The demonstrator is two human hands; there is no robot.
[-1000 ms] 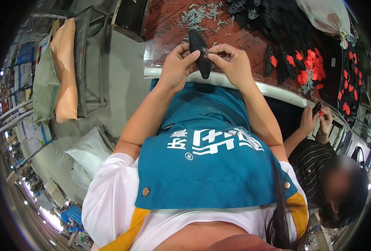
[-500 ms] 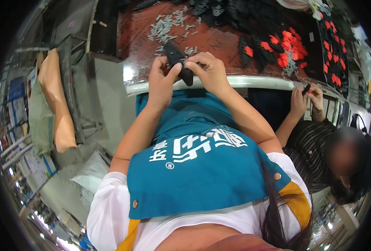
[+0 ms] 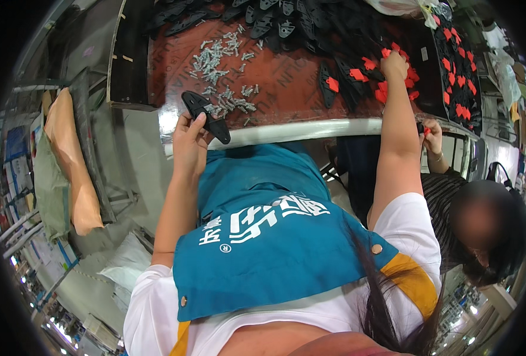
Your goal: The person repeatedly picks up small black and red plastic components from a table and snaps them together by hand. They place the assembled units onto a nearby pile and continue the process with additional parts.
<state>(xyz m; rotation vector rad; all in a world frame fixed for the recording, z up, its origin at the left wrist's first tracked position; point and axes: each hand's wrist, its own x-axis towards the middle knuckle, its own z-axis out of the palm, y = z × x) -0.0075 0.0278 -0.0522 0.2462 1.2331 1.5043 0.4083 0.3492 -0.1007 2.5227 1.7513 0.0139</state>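
My left hand (image 3: pixel 190 141) holds a black, pointed-oval plastic part (image 3: pixel 217 128) tilted over the table's front edge, thumb on top. Beside that part lie small silvery pieces that look like coil springs (image 3: pixel 234 102). On the right, my right hand (image 3: pixel 395 66) reaches down into a heap of small red plastic pieces (image 3: pixel 413 76). Its fingers are bent together with red showing at their tips; what they grip, if anything, is hidden.
More black parts (image 3: pixel 285 27) are heaped along the back of the reddish-brown table (image 3: pixel 287 83). A white padded edge (image 3: pixel 310 129) runs along its front. Close on the right sits a co-worker whose hand (image 3: pixel 434 137) holds a small black and red thing.
My hands have separated. The left has moved left and slightly nearer with the black part; the right has let go of it and reached right and far to the red pieces.
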